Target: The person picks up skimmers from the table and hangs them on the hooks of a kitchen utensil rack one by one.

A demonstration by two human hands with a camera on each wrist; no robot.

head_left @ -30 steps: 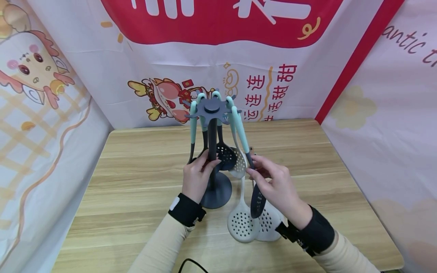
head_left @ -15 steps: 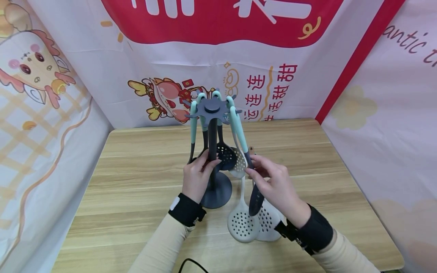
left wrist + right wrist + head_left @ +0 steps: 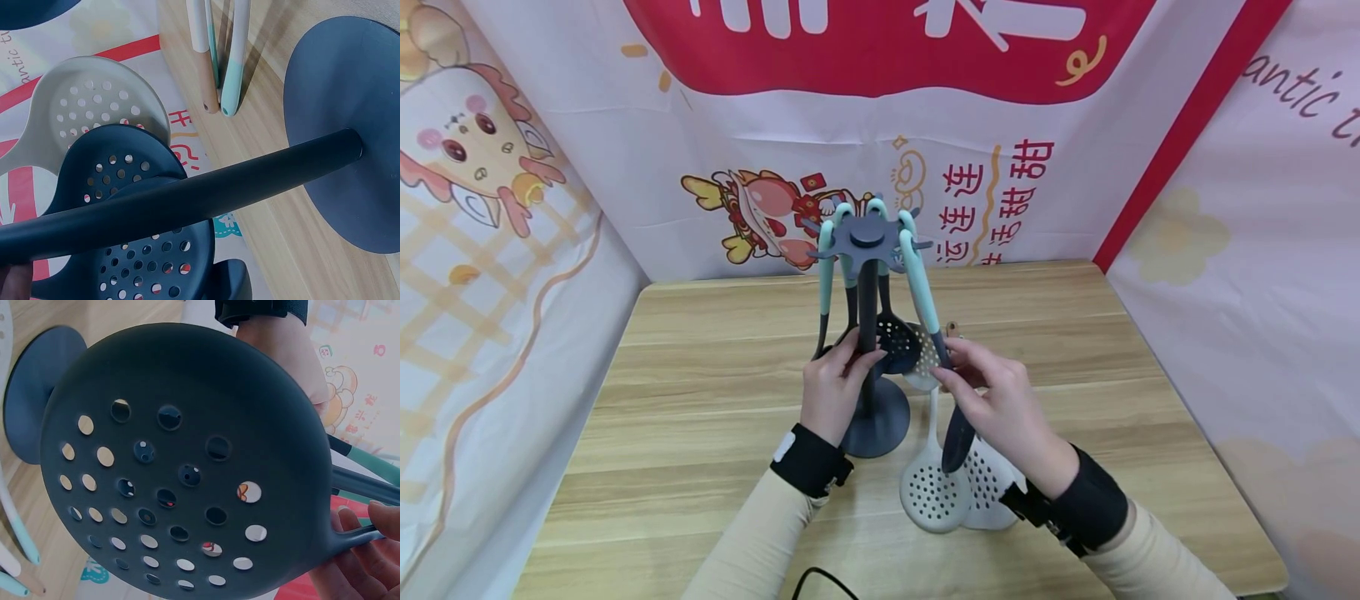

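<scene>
My left hand [image 3: 833,383] grips the pole of a dark utensil stand [image 3: 880,433]; in the left wrist view only a fingertip [image 3: 16,281] shows at the pole [image 3: 187,203]. My right hand [image 3: 1003,400] pinches the dark neck of a skimmer with a mint handle [image 3: 921,287]. Its round perforated head [image 3: 181,369] fills much of the right wrist view. The handle's top meets the stand's right-hand arm; whether it is hooked I cannot tell. Several mint-handled utensils hang around the stand, among them a dark skimmer [image 3: 897,343] and a light grey one [image 3: 927,360].
On the wooden table [image 3: 700,400], a light skimmer [image 3: 934,492] and a light slotted turner [image 3: 992,496] lie overlapping right of the stand's base. A black cable [image 3: 820,572] runs at the front edge. Printed cloth walls [image 3: 775,133] stand behind and at both sides.
My right hand has shifted slightly left with the skimmer. Its handle top has come closer to the stand's centre, and its head has turned more edge-on. The left hand stays on the pole.
</scene>
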